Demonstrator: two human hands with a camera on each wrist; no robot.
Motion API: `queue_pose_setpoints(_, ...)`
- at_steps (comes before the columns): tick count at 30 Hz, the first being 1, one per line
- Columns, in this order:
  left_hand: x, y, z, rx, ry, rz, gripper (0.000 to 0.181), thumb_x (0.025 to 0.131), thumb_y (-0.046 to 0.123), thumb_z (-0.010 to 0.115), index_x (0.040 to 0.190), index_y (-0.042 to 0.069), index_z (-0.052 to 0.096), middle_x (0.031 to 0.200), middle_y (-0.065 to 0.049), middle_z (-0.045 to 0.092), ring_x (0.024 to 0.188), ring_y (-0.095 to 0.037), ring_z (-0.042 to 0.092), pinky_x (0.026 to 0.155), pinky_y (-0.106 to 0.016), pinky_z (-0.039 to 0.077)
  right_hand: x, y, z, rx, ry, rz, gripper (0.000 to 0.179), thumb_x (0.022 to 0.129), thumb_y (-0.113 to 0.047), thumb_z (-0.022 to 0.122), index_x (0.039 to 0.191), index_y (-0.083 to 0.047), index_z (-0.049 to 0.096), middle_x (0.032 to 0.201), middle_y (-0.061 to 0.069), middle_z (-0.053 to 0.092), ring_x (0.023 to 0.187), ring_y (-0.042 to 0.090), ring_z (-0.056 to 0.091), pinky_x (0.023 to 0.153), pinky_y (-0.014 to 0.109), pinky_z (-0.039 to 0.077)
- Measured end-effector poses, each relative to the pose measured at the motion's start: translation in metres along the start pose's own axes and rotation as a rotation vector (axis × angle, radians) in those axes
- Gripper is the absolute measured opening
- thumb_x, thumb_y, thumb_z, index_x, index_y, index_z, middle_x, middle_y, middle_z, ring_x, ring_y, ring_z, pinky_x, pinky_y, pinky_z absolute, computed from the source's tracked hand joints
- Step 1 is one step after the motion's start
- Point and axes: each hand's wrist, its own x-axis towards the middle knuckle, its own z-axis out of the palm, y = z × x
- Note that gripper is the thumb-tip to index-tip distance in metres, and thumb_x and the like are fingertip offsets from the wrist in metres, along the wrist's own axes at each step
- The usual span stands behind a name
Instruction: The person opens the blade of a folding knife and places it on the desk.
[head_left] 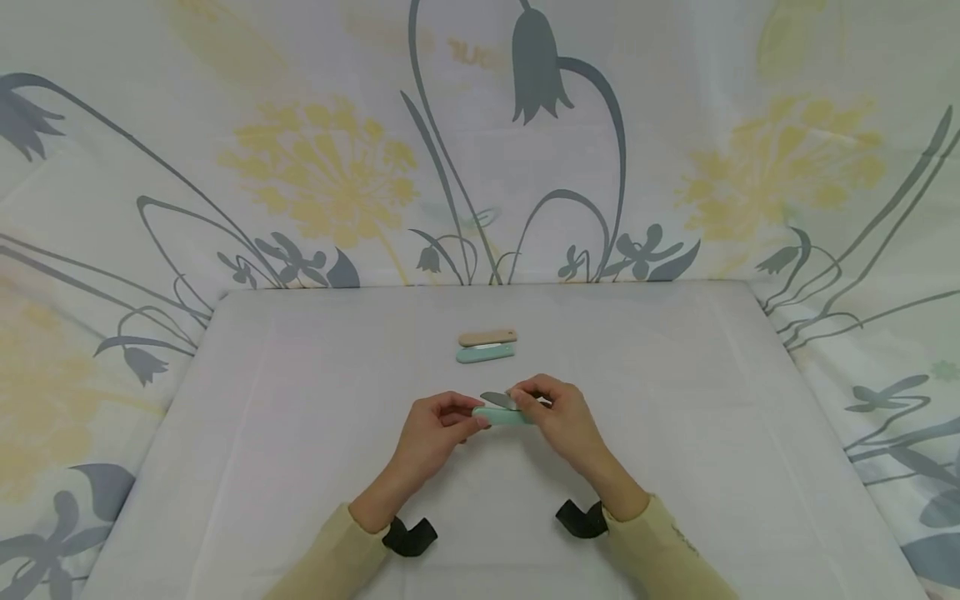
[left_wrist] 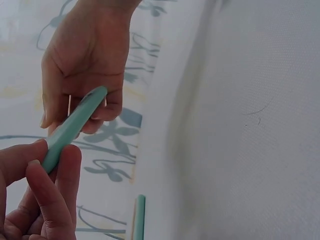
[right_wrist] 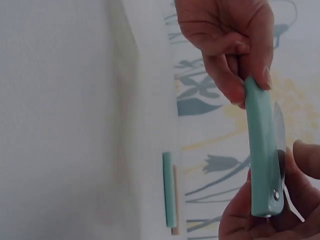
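Note:
A mint-green folding knife [head_left: 501, 415] is held up over the table between both hands, its grey blade [head_left: 498, 400] swung partly out of the handle. My left hand [head_left: 435, 429] pinches one end of the handle between thumb and fingers. At the pivot end, my right hand [head_left: 558, 417] grips the knife near the base of the blade. In the right wrist view the pivot rivet [right_wrist: 276, 195] shows at the handle's lower end, with the right thumb [right_wrist: 307, 159] beside the blade. The left wrist view shows the handle [left_wrist: 75, 125] slanting between the two hands.
Farther back on the white table [head_left: 300, 375] lie a beige folding knife [head_left: 487, 337] and a second mint-green one [head_left: 486, 354], side by side. A flower-printed cloth [head_left: 480, 167] stands behind the table. Black wrist pieces [head_left: 410, 537] stick out at both sleeves.

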Motion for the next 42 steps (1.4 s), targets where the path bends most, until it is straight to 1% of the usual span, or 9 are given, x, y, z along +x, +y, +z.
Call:
queue_pose_setpoints(2,0.001,0.0,-0.001,0.004,-0.003,0.002,0.018,0.091,0.006,0.071,0.108,-0.001,0.07,0.092,-0.011,0.075,0.087,-0.039,0.069,0.066,-0.026,0.051,0.003,0.0,-0.003,-0.01,-0.036,-0.038,0.017,0.096,-0.022,0.069,0.105,-0.008,0.074,0.099,0.0,0.07,0.091,0.019,0.06,0.078,0.032,0.052)
queue_pose_setpoints(7,0.002,-0.001,-0.003,0.025,-0.019,0.011,0.018,0.09,0.008,0.071,0.107,0.0,0.071,0.09,-0.008,0.075,0.085,-0.039,0.069,0.066,-0.028,0.052,0.012,-0.004,-0.007,-0.039,-0.121,-0.106,0.024,0.095,-0.023,0.07,0.112,-0.006,0.073,0.104,-0.001,0.071,0.093,0.016,0.063,0.08,0.033,0.054)
queue_pose_setpoints(12,0.002,-0.001,-0.001,0.03,-0.034,0.0,0.022,0.088,0.012,0.076,0.106,0.0,0.072,0.088,-0.007,0.074,0.082,-0.04,0.067,0.066,-0.028,0.052,0.019,-0.009,-0.007,-0.056,-0.221,-0.119,0.02,0.094,-0.021,0.071,0.111,-0.009,0.074,0.101,-0.004,0.071,0.087,0.016,0.063,0.077,0.033,0.054)
queue_pose_setpoints(16,0.001,-0.001,0.0,0.016,-0.044,-0.005,0.022,0.087,0.01,0.076,0.106,-0.001,0.072,0.088,-0.009,0.074,0.082,-0.04,0.067,0.066,-0.026,0.051,0.023,-0.011,-0.006,-0.061,-0.278,-0.114,0.015,0.094,-0.015,0.071,0.107,-0.008,0.075,0.095,-0.004,0.07,0.084,0.016,0.064,0.075,0.032,0.054)
queue_pose_setpoints(22,0.0,-0.001,0.003,-0.002,-0.037,-0.013,0.022,0.088,0.008,0.075,0.107,-0.002,0.07,0.089,-0.01,0.074,0.083,-0.039,0.068,0.065,-0.026,0.051,0.024,-0.01,-0.002,-0.052,-0.287,-0.112,0.008,0.091,-0.014,0.074,0.098,-0.01,0.078,0.09,-0.005,0.071,0.079,0.016,0.064,0.07,0.03,0.054)
queue_pose_setpoints(28,0.001,-0.002,0.004,-0.002,-0.051,-0.013,0.022,0.088,0.01,0.077,0.105,-0.001,0.07,0.088,-0.01,0.074,0.084,-0.04,0.068,0.065,-0.025,0.05,0.022,-0.009,0.0,-0.071,-0.264,-0.117,0.008,0.092,-0.016,0.074,0.097,-0.011,0.078,0.089,-0.006,0.071,0.08,0.015,0.064,0.072,0.031,0.055)
queue_pose_setpoints(32,0.002,-0.002,0.004,0.01,-0.056,-0.006,0.022,0.087,0.013,0.078,0.103,-0.001,0.07,0.086,-0.01,0.074,0.084,-0.042,0.068,0.065,-0.025,0.05,0.02,-0.01,0.0,-0.101,-0.256,-0.143,0.01,0.091,-0.016,0.074,0.099,-0.011,0.078,0.09,-0.006,0.071,0.081,0.013,0.063,0.072,0.03,0.054)
queue_pose_setpoints(37,0.001,-0.001,0.004,0.01,-0.042,-0.006,0.019,0.086,0.011,0.078,0.1,-0.001,0.071,0.084,-0.01,0.074,0.082,-0.041,0.069,0.064,-0.025,0.05,0.019,-0.015,-0.002,-0.144,-0.299,-0.159,0.01,0.091,-0.013,0.074,0.099,-0.009,0.078,0.089,-0.004,0.07,0.079,0.011,0.063,0.069,0.029,0.054)
queue_pose_setpoints(42,0.0,-0.002,0.005,0.001,-0.038,-0.024,0.018,0.086,0.009,0.078,0.1,-0.001,0.071,0.084,-0.011,0.074,0.083,-0.04,0.07,0.064,-0.025,0.05,0.02,-0.016,-0.003,-0.207,-0.319,-0.152,0.004,0.091,-0.012,0.074,0.093,-0.012,0.077,0.085,-0.008,0.069,0.075,0.008,0.06,0.065,0.028,0.051)
